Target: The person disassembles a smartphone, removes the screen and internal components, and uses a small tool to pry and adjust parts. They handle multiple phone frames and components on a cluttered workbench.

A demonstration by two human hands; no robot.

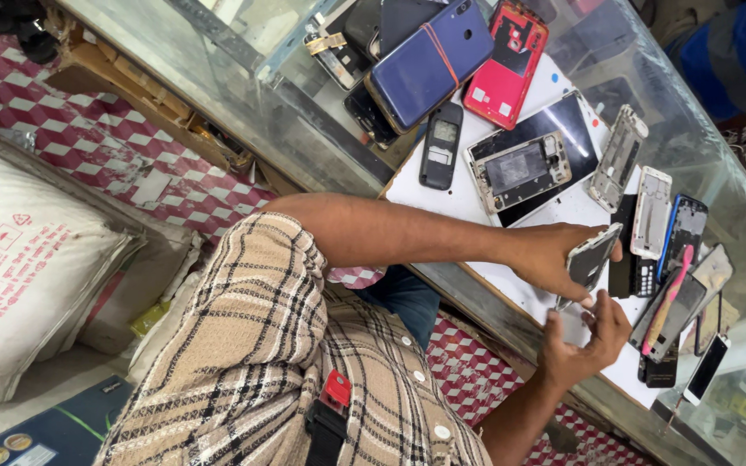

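My left hand (546, 259) grips a grey-silver phone body (591, 256), holding it tilted over the white work mat (468, 194) on a glass counter. My right hand (582, 341) comes up from below with its fingers apart. Its fingertips touch the lower end of that phone body. Whether a small part sits between those fingers is too small to tell.
Several phones and parts lie on the mat: a blue phone (429, 62), a red back cover (505, 65), a small black keypad phone (440, 145), an opened phone (521, 171), white frames (651, 212) and a pink tool (668, 298). A white sack (19, 267) sits on the checkered floor.
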